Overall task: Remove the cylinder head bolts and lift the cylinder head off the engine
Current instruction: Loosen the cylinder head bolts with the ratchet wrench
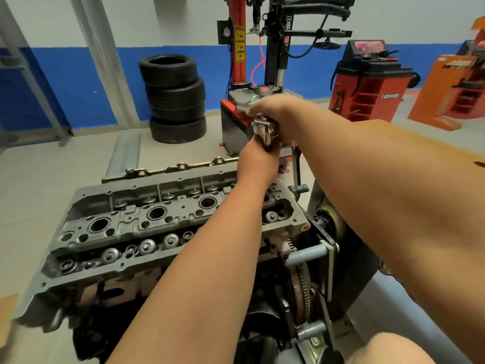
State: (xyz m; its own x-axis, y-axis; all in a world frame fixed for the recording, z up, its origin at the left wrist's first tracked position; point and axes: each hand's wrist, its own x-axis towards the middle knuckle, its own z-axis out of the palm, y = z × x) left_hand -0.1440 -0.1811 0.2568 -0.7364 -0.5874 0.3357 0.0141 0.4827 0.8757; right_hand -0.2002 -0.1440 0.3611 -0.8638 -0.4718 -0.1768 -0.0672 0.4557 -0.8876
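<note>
The grey cylinder head [136,222] sits on the engine block, which is mounted on a stand. Its valve springs and spark plug wells are exposed. Above the head's far right end, both hands hold a chrome ratchet tool [263,131] upright. My right hand [273,109] wraps the ratchet's top from above. My left hand [256,164] grips the tool's lower shaft, which is hidden beneath it. No bolt shows under the hands.
A stack of black tyres [175,98] stands on the floor behind the engine. A red tyre changer [252,74] rises straight behind my hands, with a red wheel balancer [372,80] to its right. The flywheel [299,298] and stand brackets sit at the engine's right end.
</note>
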